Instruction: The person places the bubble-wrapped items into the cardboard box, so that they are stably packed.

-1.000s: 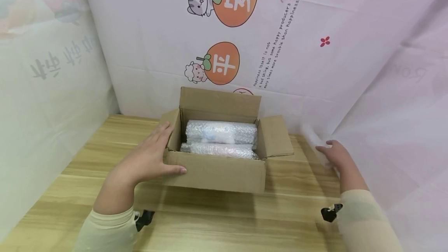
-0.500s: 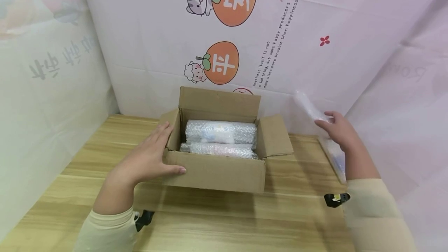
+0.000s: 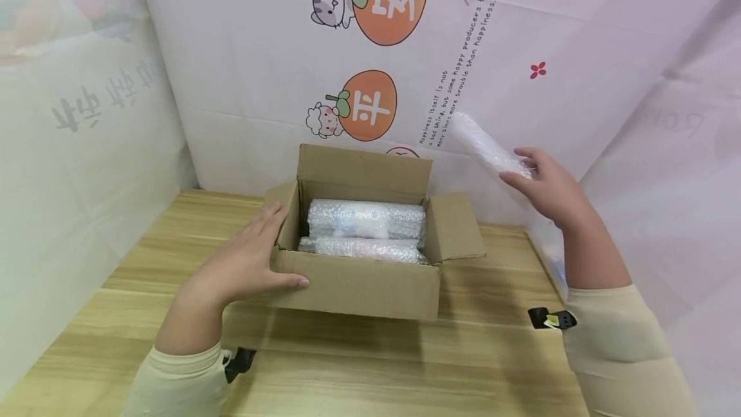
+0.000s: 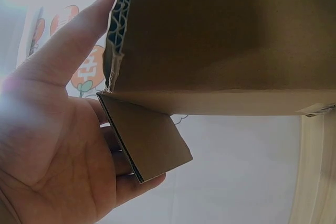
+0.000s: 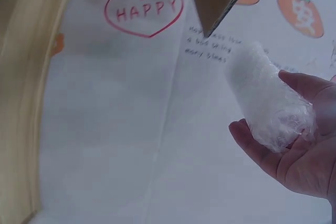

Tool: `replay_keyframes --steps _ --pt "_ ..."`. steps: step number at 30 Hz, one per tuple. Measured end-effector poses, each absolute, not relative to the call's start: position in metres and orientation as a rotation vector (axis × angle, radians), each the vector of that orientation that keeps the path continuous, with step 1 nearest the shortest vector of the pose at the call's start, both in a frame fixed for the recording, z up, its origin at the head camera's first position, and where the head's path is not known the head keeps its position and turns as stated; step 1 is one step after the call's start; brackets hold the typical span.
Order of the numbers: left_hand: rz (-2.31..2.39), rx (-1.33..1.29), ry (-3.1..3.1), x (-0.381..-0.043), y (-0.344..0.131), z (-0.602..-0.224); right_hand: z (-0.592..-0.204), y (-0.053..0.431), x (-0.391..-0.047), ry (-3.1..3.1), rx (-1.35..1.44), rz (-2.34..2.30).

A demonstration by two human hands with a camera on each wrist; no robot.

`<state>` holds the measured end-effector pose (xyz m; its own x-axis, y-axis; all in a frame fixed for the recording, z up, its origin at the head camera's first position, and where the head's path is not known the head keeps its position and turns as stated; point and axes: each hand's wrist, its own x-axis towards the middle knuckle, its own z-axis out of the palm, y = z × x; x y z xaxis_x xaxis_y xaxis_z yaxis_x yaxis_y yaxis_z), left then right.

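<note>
My left hand (image 3: 246,259) rests at the left corner of an open cardboard box (image 3: 359,291), fingers fairly straight along the left flap (image 4: 149,142) and thumb by the front panel. My right hand (image 3: 547,188) grips one end of a long bubble-wrapped bundle (image 3: 486,143), raised and tilted to the right of the box. In the right wrist view, thumb and fingers lie on either side of the same bundle (image 5: 268,95). Two more bubble-wrapped bundles, a rear one (image 3: 365,211) and a front one (image 3: 361,250), lie crosswise inside the box. The wrapping obscures what they contain.
The box stands on a wood-grain table (image 3: 347,372), its right flap (image 3: 457,227) spread outward. White printed sheets (image 3: 243,50) hang behind and at both sides. By the right sheet, behind my right forearm, shows part of a clear plastic-wrapped thing (image 3: 558,270).
My right hand has lifted the bubble-wrapped bundle from beside the right sheet, upward and leftward towards the box. My left hand and the box have stayed put.
</note>
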<state>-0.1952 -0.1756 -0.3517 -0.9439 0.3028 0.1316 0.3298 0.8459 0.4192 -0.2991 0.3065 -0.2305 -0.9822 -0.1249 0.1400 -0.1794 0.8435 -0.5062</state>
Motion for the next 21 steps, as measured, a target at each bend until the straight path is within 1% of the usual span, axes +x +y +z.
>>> replay_keyframes --steps 9,21 --pt "-0.682 -0.509 -2.958 -0.195 -0.176 -0.352 -0.215 0.259 -0.286 -2.857 0.495 0.715" --pt "-0.659 -0.51 -2.947 -0.197 -0.177 -0.355 -0.228 0.203 -0.293 -2.894 0.771 0.64"
